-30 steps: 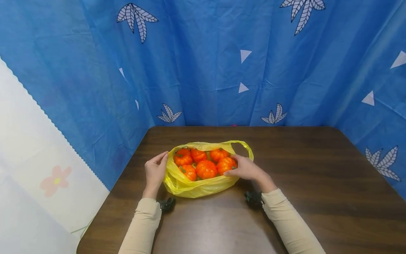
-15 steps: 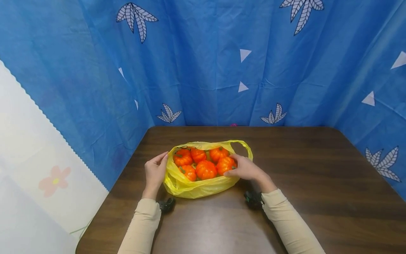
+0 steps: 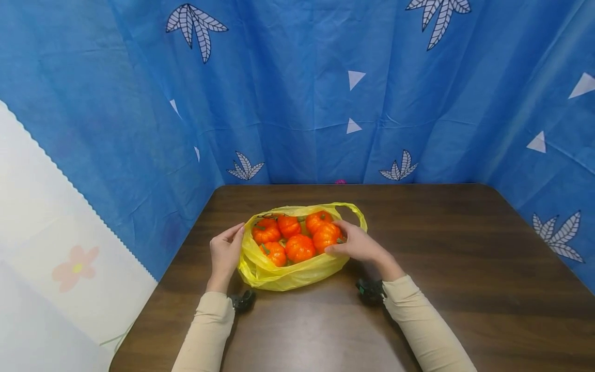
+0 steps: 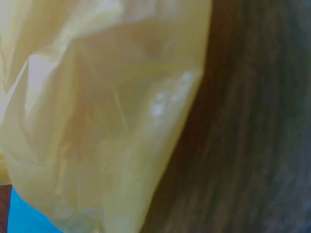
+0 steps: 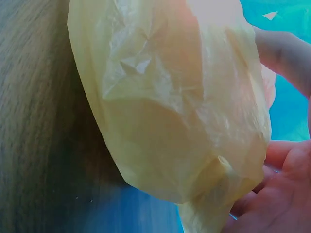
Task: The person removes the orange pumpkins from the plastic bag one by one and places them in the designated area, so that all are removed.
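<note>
A yellow plastic bag (image 3: 288, 279) sits on the table with its mouth open upward, holding several small orange pumpkins (image 3: 300, 248) with green stems. My left hand (image 3: 225, 256) pinches the bag's left rim between thumb and fingers. At the bag's right end, my right hand (image 3: 360, 245) reaches over the rim and grips one pumpkin (image 3: 327, 237) with thumb and fingers. The bag's side (image 4: 107, 126) fills much of the left wrist view, where the left hand is out of sight. In the right wrist view, my right fingers (image 5: 286, 51) curl over the bag's rim, and the bag hides most of the pumpkin.
The brown wooden table (image 3: 437, 258) extends around the bag. A loop handle (image 3: 357, 211) of the bag stands up at the back right. Dark wrist devices (image 3: 370, 292) hang under both forearms. A blue curtain (image 3: 297, 103) rises behind the table's far edge.
The gripped pumpkin has risen slightly and shifted a little left with my right hand. My left hand keeps its pinch on the rim. The whole view has drifted slightly.
</note>
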The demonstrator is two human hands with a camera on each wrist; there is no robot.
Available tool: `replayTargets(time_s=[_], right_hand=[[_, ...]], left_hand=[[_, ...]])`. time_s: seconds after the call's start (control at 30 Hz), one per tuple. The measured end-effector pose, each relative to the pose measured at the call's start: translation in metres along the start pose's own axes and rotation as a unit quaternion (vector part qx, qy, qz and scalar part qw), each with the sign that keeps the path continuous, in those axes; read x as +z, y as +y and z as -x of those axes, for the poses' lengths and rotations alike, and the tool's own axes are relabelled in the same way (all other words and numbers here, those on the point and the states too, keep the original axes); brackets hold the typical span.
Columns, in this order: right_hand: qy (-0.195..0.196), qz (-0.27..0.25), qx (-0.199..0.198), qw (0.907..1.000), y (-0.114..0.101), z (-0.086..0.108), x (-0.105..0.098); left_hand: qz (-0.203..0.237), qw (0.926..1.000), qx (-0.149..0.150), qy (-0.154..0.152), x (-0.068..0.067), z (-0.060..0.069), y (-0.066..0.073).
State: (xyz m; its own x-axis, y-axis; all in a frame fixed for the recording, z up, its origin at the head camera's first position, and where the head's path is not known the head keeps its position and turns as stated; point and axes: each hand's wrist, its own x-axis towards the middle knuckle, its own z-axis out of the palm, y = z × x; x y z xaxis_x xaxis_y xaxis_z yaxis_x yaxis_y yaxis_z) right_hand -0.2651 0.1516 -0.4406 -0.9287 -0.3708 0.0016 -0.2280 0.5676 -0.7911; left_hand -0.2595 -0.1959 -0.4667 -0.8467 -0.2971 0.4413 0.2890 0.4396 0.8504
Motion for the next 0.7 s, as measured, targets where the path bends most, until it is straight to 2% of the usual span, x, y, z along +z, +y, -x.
replayTargets(time_s=[0.33,0.53,0.7], right_hand=[[0.030,-0.065,0.006,0.9974,-0.005,0.001,-0.002],[0.044,-0.068,0.012,0.9967,-0.010,0.003,-0.005],[0.057,-0.092,0.016,0.9940,-0.014,0.002,-0.010]], left_hand=[[0.006,1.0000,-0.005,0.003,0.000,-0.001,-0.001],[0.010,0.9999,-0.003,0.003,0.000,-0.001,-0.003],[0.007,0.9999,0.004,0.006,-0.001,-0.004,-0.002]])
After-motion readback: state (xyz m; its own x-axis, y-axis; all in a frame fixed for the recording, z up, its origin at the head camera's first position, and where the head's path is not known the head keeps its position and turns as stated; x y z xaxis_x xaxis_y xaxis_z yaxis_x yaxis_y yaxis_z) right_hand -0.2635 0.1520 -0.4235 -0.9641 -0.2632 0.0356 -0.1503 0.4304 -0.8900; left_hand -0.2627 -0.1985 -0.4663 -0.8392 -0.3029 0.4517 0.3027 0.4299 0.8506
